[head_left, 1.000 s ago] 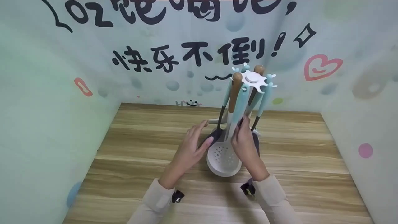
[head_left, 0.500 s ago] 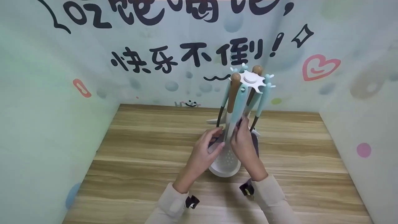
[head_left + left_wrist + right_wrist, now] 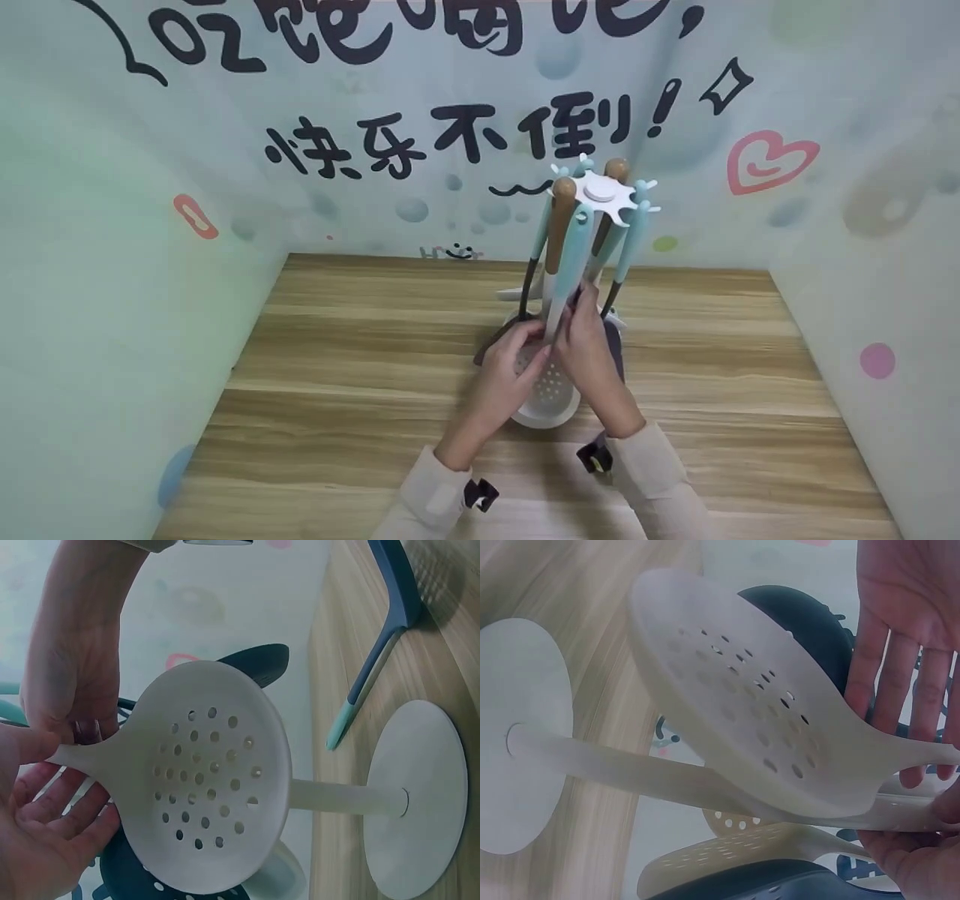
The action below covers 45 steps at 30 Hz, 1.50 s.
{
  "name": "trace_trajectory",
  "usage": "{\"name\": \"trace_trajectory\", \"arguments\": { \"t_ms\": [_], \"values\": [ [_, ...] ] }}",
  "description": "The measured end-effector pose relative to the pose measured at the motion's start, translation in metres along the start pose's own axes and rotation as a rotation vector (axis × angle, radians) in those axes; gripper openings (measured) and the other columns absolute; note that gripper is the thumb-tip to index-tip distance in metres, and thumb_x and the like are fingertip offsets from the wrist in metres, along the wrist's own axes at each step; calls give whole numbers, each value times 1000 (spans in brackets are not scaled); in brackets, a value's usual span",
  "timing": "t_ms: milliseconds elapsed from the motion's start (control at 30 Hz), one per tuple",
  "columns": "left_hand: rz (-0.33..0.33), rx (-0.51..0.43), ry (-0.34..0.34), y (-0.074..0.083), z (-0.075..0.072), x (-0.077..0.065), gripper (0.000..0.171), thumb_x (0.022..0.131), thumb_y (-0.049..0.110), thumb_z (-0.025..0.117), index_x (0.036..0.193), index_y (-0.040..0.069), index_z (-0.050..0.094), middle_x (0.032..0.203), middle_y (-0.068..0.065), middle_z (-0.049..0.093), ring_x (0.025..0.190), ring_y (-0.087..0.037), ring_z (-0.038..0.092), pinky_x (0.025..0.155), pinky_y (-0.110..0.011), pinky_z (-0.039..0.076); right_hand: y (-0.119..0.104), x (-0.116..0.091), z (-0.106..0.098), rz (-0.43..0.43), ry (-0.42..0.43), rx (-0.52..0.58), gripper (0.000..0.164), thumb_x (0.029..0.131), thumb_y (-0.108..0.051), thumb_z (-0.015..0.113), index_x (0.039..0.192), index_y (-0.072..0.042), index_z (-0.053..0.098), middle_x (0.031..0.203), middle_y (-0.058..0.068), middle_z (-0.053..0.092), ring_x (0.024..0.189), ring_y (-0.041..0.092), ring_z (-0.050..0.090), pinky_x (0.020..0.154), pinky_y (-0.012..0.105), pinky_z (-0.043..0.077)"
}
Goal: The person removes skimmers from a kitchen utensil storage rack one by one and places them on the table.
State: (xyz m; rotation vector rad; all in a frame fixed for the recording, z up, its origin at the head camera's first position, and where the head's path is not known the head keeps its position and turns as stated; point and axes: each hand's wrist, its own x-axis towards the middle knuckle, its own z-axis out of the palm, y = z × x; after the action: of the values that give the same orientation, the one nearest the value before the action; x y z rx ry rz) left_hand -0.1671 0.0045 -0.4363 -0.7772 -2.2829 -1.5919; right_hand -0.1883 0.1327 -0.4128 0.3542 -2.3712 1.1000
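Note:
A white utensil stand [image 3: 600,189] with a star-shaped top stands upright on its round base [image 3: 420,802]. Several utensils with teal or brown handles hang from it. At the front hangs a white skimmer [image 3: 549,409] with a teal handle, its holed bowl facing me. My left hand [image 3: 501,376] pinches the skimmer's neck just above the bowl, thumb in front and fingers behind. Behind the skimmer, my right hand [image 3: 589,349] grips the stand's pole [image 3: 645,776], which it partly hides in the head view.
A dark turner [image 3: 390,630] with a teal handle end lies on the wooden table [image 3: 337,420] beside the base. A dark slotted utensil [image 3: 142,859] hangs close under the skimmer in the left wrist view. A printed backdrop [image 3: 375,210] rises behind the table.
My left hand has moved right from the dark utensil on the stand's left to the skimmer's neck and closed on it. My right hand has stayed on the pole.

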Motion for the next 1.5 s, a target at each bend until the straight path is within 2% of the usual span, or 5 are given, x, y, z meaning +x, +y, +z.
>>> {"name": "trace_trajectory", "arguments": {
  "t_ms": [367, 867, 1233, 1367, 1500],
  "values": [
    [-34, -17, -10, 1, 0, -1, 28, 97, 22, 50, 116, 2, 54, 109, -9, 62, 104, -16, 59, 91, -23, 49, -1, 0, 0, -9, 10, -3, 34, 96, 2, 40, 127, 10, 28, 118, 33, 48, 116, 43, 50, 95, 53, 43],
    [-28, 4, 40, 3, -6, 1, 26, 94, 27, 55, 105, 5, 62, 97, -5, 66, 89, -12, 63, 80, -23, 52, 1, 1, 0, 12, 0, 24, 35, 97, -1, 41, 127, 10, 28, 118, 31, 50, 115, 41, 51, 96, 52, 43],
    [-1, -82, 91, 4, -10, 5, 19, 89, 19, 60, 98, 3, 65, 92, -8, 68, 82, -18, 65, 75, -26, 54, -1, 1, -2, 60, -35, 44, 37, 97, 0, 39, 130, 10, 25, 124, 32, 46, 121, 42, 46, 102, 52, 38],
    [-27, -95, 85, 9, -12, 6, 16, 89, 12, 61, 99, 1, 65, 93, -11, 68, 83, -22, 65, 76, -27, 54, -1, 1, -2, 68, -46, 43, 37, 97, 0, 38, 131, 9, 24, 125, 32, 45, 123, 43, 45, 102, 53, 37],
    [-62, -96, 85, 28, -20, 5, 14, 87, 6, 61, 96, -4, 64, 91, -15, 67, 82, -25, 65, 75, -26, 54, -1, 1, -2, 66, -47, 33, 38, 97, 1, 37, 131, 10, 23, 124, 32, 45, 122, 43, 44, 102, 53, 38]
  ]
}}
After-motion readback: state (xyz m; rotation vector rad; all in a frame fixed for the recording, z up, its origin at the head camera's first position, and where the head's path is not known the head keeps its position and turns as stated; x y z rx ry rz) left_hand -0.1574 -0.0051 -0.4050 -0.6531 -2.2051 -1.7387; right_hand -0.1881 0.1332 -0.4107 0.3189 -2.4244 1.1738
